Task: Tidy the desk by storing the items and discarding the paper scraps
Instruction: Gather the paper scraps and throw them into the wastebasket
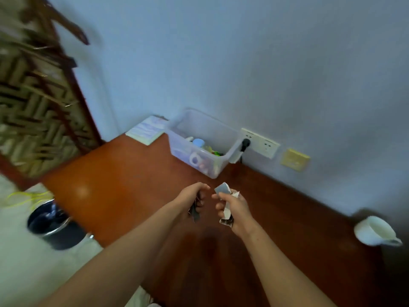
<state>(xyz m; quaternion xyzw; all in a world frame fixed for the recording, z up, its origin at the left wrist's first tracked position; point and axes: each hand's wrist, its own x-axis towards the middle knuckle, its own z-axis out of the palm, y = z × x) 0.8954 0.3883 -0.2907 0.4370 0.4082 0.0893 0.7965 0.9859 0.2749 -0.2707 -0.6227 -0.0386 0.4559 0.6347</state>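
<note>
Just above the desk (124,173), paper scraps are held in both hands. Dark pieces (195,212) are gripped by the curled left hand (193,197), and a crumpled white piece (225,209) is gripped by the right hand (234,206). The bin (53,224) stands on the floor at the left, well apart. If a grip is loosened on the way, small pieces could be dropped beside it. Farther back, items are kept in the box (177,147).

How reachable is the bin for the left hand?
Likely yes: the bin stands open on the floor off the desk's left edge, nothing between it and the left hand, which grips scraps.
</note>
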